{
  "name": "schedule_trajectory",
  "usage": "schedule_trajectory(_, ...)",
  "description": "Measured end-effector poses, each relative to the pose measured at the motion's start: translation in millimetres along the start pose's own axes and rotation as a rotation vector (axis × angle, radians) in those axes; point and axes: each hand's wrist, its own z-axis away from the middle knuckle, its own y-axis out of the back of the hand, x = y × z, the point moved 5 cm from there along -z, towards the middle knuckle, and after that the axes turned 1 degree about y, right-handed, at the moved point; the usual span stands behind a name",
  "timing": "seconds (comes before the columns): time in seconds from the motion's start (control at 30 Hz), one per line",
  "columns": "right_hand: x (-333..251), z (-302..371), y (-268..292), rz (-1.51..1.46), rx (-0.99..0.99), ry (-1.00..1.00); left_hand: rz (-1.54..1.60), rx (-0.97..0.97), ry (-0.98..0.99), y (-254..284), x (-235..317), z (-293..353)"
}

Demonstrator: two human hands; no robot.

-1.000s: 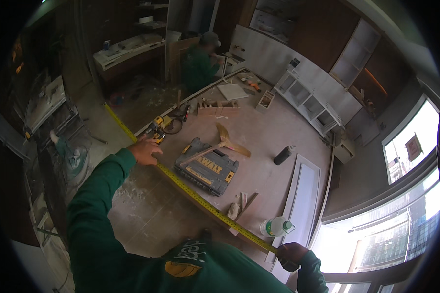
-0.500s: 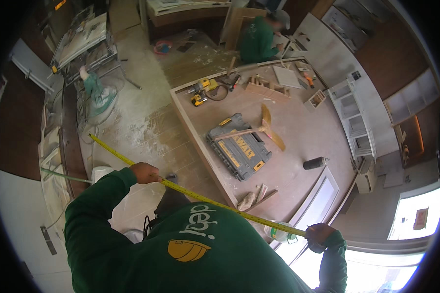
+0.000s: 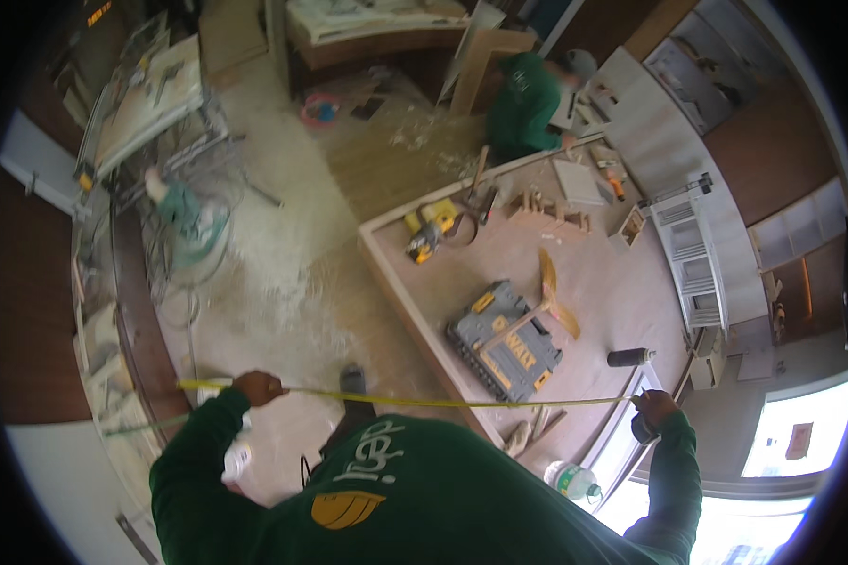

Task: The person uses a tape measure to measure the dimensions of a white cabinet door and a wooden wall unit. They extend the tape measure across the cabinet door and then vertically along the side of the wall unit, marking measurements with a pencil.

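A yellow tape measure (image 3: 462,404) is drawn out across the front of my body, nearly level. My left hand (image 3: 259,387) is closed round its blade, and a short free end sticks out to the left of it. At the other end, my right hand (image 3: 654,412) grips the tape beside the dark, round-looking case. Beyond the blade, a grey and yellow tool case (image 3: 504,341) lies on the large low board-topped platform (image 3: 424,301). Across that case rests a wooden stick with a curved tan piece (image 3: 558,306).
A yellow drill (image 3: 432,226), wood offcuts (image 3: 548,209) and a dark cylinder (image 3: 629,357) lie on the platform. A clear bottle (image 3: 572,482) stands near my right arm. Past the far edge, a person in green (image 3: 526,105) crouches. Rightward leans a white stepladder (image 3: 690,259); leftward stands a cluttered workbench (image 3: 151,104).
My left hand has moved lower and my right hand higher, so the tape has gone from steeply slanted to nearly level. The view has shifted, and the person in green leans further down.
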Motion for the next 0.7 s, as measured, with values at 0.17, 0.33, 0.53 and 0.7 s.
schedule_trajectory(0.17,-79.4,-56.5,3.3,-0.339,0.34,0.012,0.119,0.378,-0.23,89.0,57.5,-28.0)
schedule_trajectory(0.33,-193.5,-121.1,24.2,-1.462,0.629,-0.163,0.133,0.473,-0.341,196.3,166.3,-105.7)
schedule_trajectory(0.53,-333.0,-196.5,91.6,-2.023,0.695,0.119,0.36,0.588,-0.519,305.5,254.7,-167.0)
schedule_trajectory(0.7,-445.3,-212.6,162.4,-2.0,0.497,0.419,0.809,0.438,-0.38,375.6,267.0,-194.6)
